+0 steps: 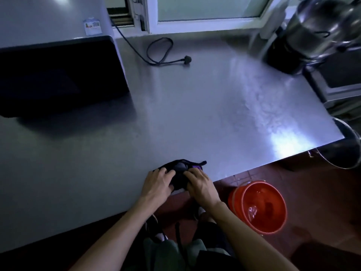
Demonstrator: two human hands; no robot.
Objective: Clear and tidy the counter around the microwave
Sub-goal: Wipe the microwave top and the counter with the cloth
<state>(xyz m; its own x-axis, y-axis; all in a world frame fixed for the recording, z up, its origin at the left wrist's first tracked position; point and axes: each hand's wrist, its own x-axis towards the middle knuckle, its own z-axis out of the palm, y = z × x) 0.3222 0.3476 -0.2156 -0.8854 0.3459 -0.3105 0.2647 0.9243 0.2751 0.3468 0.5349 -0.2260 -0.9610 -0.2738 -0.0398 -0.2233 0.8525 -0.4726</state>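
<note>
At the counter's (195, 106) near edge, well apart from the microwave (58, 79), our left hand (158, 182) and right hand (199, 182) both grip the dark cloth (179, 169).

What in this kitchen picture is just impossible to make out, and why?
- Dark cloth, head view: the left hand and right hand cover much of it; its kind is unclear.
- Sticker on the microwave: print too small and blurred.
- Power cord: its far end runs behind the microwave.
- Steel pots: blurred, cut off by the right edge.
- Orange bucket: contents dim.
</note>
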